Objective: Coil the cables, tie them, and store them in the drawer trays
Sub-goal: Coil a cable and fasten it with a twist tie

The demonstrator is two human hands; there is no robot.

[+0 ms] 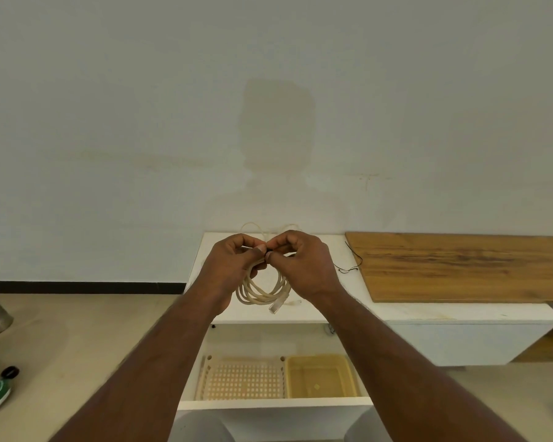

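Both forearms extend forward and converge above the low white cabinet top. Left hand is curled, thumb and fingertips pinching the top of the coiled cream-coloured cable; right hand is likewise curled, pinching the same spot, thumbs nearly touching. A small dark item sits between the fingertips; too small to identify. The coil hangs below the hands in several loops, clear plug end lowest, just above the cabinet top. Below, the open white drawer holds a beige perforated plastic tray beside a yellow translucent plastic tray. A thin black wire tie lies near a brown wooden board.
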